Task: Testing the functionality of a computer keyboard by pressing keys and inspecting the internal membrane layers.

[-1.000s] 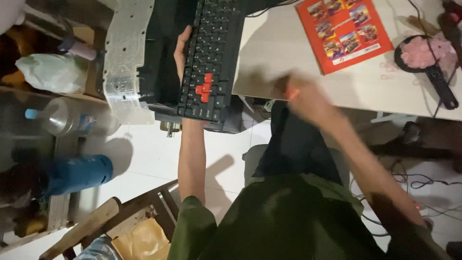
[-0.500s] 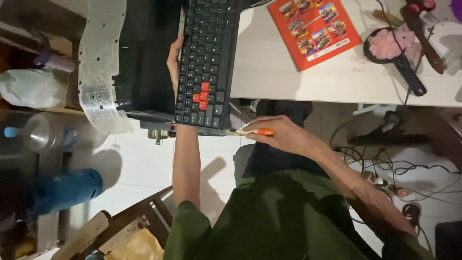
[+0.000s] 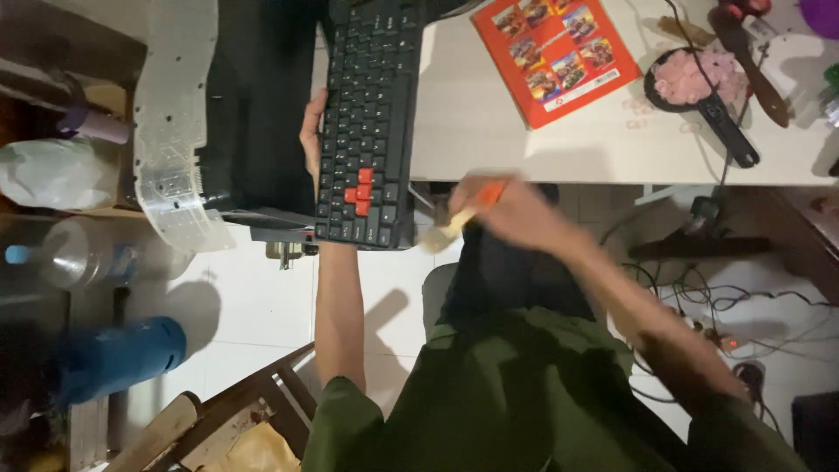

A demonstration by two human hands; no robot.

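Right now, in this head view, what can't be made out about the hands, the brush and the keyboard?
- Right hand: motion-blurred; finger positions unreadable.
- Brush: orange handle and pale bristles smeared; whether they touch the keyboard is unclear.
- Left hand: only its edge shows; fingers are hidden behind the keyboard.
- Keyboard: far end cut off by the top edge.
- Black pan: pink contents too small to identify.

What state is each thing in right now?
Keyboard: hanging off the desk edge, held at its side by the left hand.
Brush: held in the right hand, bristles near the keyboard's lower corner, blurred.
Orange booklet: closed, flat on the desk.
Clear bottle: lying on its side.
Blue cylinder: lying on its side.
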